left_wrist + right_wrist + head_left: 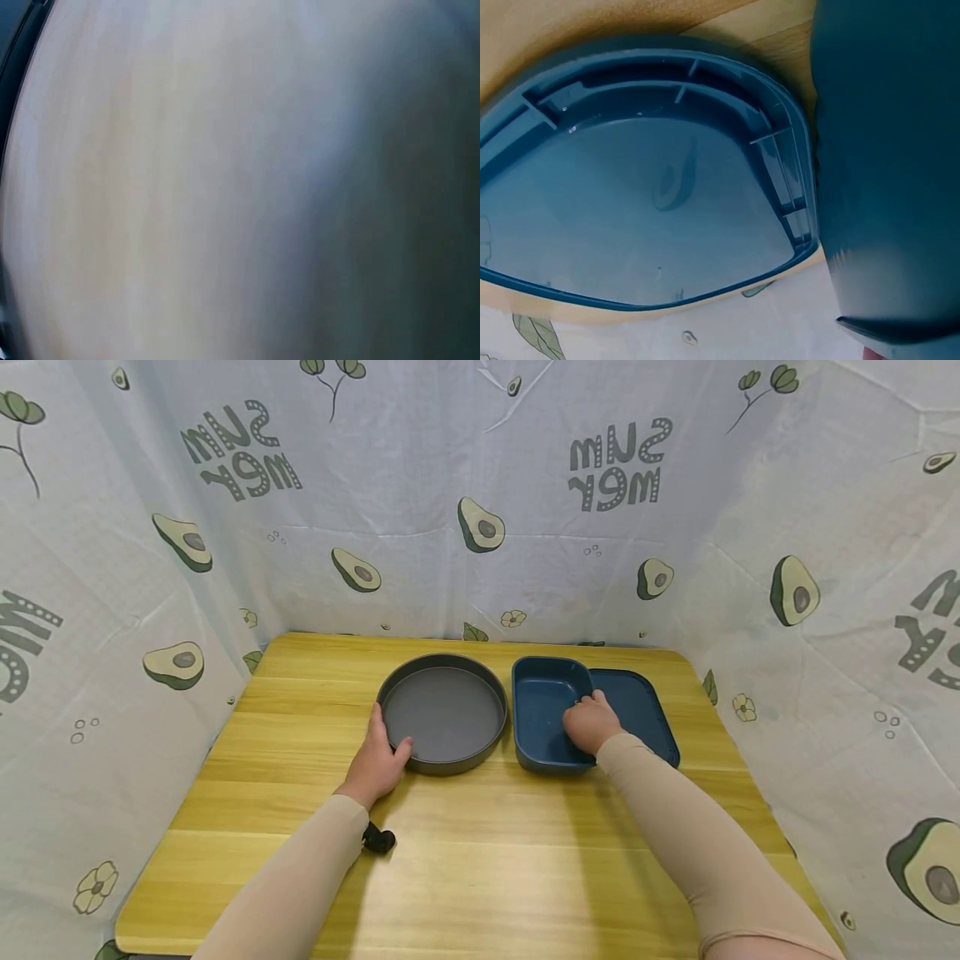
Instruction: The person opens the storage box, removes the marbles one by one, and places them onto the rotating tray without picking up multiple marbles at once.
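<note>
A round, dark grey cake pan (450, 714) rests on the wooden table. My left hand (378, 764) grips its near left side, the thumb over the rim and the fingers along the outer wall. To the right of the pan stands a deep blue rectangular container (543, 710). My right hand (592, 724) holds this container by its right wall, with the fingers curled. A blue lid (637, 706) lies at the container's right, partly hidden by that hand and forearm. In the right wrist view the lid (645, 202) shows its ribbed inner side beside the container's wall (889, 150).
The wooden table (480, 868) has a pale curtain (420, 468) printed with avocados behind it and at both sides. A small black object (378, 839) shows by my left wrist. The left wrist view is mostly a blur.
</note>
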The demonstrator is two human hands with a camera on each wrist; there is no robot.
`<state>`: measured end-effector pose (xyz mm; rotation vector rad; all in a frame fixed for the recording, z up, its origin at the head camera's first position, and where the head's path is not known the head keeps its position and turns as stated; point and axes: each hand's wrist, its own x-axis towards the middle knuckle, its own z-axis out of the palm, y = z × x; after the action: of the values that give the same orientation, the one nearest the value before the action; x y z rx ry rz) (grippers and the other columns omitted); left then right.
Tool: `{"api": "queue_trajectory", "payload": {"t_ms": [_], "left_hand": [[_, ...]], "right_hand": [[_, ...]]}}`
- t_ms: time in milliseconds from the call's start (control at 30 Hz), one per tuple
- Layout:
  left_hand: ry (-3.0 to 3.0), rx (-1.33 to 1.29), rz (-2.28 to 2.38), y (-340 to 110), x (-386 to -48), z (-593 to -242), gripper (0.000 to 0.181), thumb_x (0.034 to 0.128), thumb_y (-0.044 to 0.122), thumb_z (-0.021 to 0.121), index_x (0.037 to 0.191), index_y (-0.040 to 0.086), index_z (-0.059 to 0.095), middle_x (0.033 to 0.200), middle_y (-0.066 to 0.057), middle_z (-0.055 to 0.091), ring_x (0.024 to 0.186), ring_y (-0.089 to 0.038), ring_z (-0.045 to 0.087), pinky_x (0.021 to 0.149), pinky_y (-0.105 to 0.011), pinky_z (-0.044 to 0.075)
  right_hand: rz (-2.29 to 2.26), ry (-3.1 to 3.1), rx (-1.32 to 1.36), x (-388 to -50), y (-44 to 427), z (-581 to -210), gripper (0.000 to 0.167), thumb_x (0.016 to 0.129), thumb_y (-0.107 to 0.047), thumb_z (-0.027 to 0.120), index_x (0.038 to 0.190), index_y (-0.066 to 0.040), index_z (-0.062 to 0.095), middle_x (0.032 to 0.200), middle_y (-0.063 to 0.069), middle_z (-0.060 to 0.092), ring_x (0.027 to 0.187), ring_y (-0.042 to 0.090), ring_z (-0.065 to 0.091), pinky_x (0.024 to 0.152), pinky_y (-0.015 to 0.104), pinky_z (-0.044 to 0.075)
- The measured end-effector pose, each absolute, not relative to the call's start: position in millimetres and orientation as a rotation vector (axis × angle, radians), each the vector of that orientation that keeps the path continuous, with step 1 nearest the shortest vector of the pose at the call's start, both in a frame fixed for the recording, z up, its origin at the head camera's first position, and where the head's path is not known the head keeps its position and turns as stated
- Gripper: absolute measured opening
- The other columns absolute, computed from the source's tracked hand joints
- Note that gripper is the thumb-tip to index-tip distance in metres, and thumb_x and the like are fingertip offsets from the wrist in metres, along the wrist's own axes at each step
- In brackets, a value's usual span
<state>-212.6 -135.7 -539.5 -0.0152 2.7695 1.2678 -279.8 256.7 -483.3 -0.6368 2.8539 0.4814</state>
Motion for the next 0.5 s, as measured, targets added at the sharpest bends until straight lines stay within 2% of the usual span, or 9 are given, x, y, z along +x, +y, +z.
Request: {"api": "queue_trajectory", "payload": {"t_ms": [233, 500], "left_hand": [[2.761, -0.017, 1.284, -136.1, -212.6, -540.4, 0.097, 0.1081, 0.045, 0.050, 0.167, 0.015, -0.020, 0.179, -0.012, -0.006, 0.164, -0.036, 0.015, 0.131, -0.055, 0.021], [2.759, -0.021, 1.274, -136.6, -213.5, -541.2, 0.097, 0.1077, 0.046, 0.049, 0.167, 0.016, -0.021, 0.178, -0.012, -0.006, 0.164, -0.036, 0.015, 0.131, -0.054, 0.021]], "right_hand": [[0.466, 2.901, -0.683, -278.5, 259.5, -483.6, 0.017, 0.102, -0.003, 0.065, 0.098, -0.007, 0.081, 0.088, 0.007, 0.078, 0.082, 0.028, 0.054, 0.094, 0.051, 0.037], [0.465, 2.945, -0.727, -279.0, 263.7, -489.2, 0.018, 0.103, -0.006, 0.064, 0.097, -0.012, 0.080, 0.085, 0.005, 0.076, 0.076, 0.025, 0.051, 0.081, 0.045, 0.031]]}}
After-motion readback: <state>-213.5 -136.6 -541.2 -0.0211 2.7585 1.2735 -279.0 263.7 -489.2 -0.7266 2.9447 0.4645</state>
